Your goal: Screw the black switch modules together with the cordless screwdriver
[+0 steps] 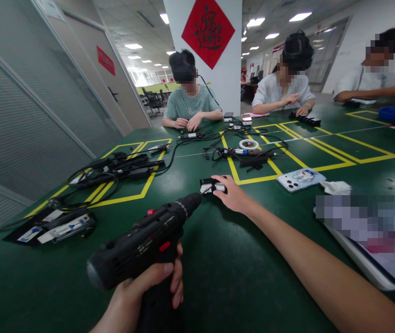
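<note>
My left hand (148, 286) is wrapped around the handle of a black cordless drill (141, 240). The drill points forward and to the right, and its chuck (192, 203) is close to a small black-and-white part (208, 186) on the green table. A thin bit seems to run from the chuck towards that part; whether it touches I cannot tell. With thumb and fingers, my right hand (232, 193) grips the part from its right side. The part's exact kind is too small to make out.
Black cables and devices (124, 166) lie at the left, near packaged items (61, 226). More cables, a white tape roll (249, 144) and a phone (300, 179) lie ahead and right. Yellow tape (260, 179) marks rectangles. Several people sit across the table.
</note>
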Demonstrator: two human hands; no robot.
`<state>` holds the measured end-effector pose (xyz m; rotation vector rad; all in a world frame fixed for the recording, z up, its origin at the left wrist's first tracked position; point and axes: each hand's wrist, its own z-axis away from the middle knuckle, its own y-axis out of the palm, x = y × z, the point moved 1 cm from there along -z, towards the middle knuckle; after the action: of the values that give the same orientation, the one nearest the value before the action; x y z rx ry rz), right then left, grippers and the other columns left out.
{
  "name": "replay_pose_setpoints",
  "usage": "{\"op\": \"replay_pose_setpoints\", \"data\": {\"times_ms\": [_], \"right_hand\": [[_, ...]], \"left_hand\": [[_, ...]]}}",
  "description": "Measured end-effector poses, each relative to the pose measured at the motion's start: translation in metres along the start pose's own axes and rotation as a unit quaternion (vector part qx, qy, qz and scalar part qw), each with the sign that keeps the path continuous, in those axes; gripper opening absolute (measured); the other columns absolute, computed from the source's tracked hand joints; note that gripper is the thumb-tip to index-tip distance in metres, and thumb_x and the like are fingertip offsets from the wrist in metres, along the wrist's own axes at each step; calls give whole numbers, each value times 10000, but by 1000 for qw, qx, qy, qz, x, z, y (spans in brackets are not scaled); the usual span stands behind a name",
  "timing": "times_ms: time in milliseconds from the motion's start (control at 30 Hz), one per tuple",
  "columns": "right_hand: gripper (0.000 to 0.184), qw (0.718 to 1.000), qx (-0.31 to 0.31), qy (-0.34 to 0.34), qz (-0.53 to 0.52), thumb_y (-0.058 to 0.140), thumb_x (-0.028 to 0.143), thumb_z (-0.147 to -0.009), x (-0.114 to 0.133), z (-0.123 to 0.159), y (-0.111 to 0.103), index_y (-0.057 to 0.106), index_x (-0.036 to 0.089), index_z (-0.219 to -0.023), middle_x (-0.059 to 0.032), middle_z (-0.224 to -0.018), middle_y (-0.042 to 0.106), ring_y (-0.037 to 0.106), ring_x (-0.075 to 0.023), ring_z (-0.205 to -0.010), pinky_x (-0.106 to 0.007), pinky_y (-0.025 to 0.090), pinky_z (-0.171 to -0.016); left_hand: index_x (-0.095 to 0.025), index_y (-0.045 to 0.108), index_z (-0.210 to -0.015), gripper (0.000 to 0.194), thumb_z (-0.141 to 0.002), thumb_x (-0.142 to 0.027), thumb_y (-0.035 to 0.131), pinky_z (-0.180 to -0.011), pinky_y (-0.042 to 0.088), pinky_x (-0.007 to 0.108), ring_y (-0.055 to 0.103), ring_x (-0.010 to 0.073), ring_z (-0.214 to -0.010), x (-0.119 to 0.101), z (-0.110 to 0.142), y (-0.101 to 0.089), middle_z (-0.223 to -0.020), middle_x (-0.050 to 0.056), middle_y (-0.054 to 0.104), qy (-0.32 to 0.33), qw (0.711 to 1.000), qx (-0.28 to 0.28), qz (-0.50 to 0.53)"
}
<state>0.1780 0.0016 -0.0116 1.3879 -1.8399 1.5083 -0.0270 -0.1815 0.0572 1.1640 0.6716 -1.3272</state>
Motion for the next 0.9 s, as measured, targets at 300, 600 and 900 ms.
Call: {"op": "replay_pose_setpoints", "data": {"times_ms": [300,600,900], "right_hand": [[496,1000,12,5,16,544,242,-838,1,0,1,444,290,-1321,-82,-1333,375,413,-211,-1241,-386,320,-1049],[487,1000,1,-2,28,538,235,-844,2,0,2,446,281,-1320,-85,-1305,406,411,-205,-1236,-399,277,-1075],[478,1000,4,4,15,532,246,-849,2,0,2,446,288,-1317,-81,-1275,415,466,-193,-1168,-380,315,-1048]], "left_hand": [[-166,515,-978,211,-800,-277,491,-571,439,356,530,181,-478,1,-1,0,-579,1,527,2,1000,-11,1],[-158,512,-975,221,-794,-284,496,-542,434,343,531,181,-476,3,-3,-1,-574,2,524,7,1000,-10,5],[-161,508,-981,220,-799,-284,488,-551,440,356,532,187,-480,3,-4,-3,-578,6,533,10,1000,-3,7]]}}
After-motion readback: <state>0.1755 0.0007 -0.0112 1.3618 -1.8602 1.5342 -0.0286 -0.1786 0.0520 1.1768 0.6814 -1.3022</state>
